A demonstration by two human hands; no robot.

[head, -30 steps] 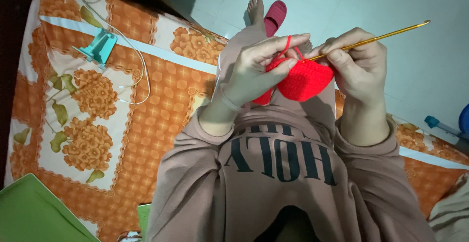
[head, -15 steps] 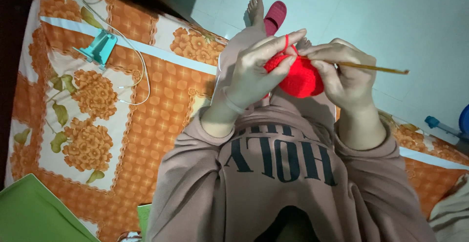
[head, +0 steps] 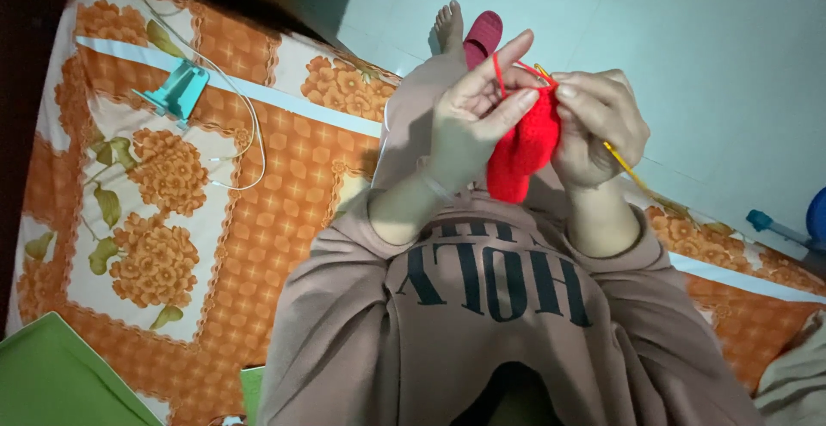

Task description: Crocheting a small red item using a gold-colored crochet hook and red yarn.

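Your left hand [head: 469,120] pinches the red crochet piece [head: 520,151] in front of your chest, yarn [head: 497,73] over its forefinger; your right hand [head: 598,125] closes on the golden hook [head: 624,166] (tip hidden); mid-stitch, I judge; next needs steady yarn tension.

A single head-worn camera gives the only view, so no second view shares any part of the scene. It looks steeply down the wearer's own front: the mauve sweatshirt chest [head: 490,305] fills the lower middle, its print upside down to the lens. The left hand [head: 469,125] and right hand [head: 598,125] sit close, just above centre, around a red crocheted yarn piece [head: 520,151]. Beyond them one bare foot [head: 447,26] and the pale tiled floor [head: 688,39] lie farther off at the top. The orange floral bedsheet [head: 172,176] spreads left and runs slantwise, so the camera is tilted
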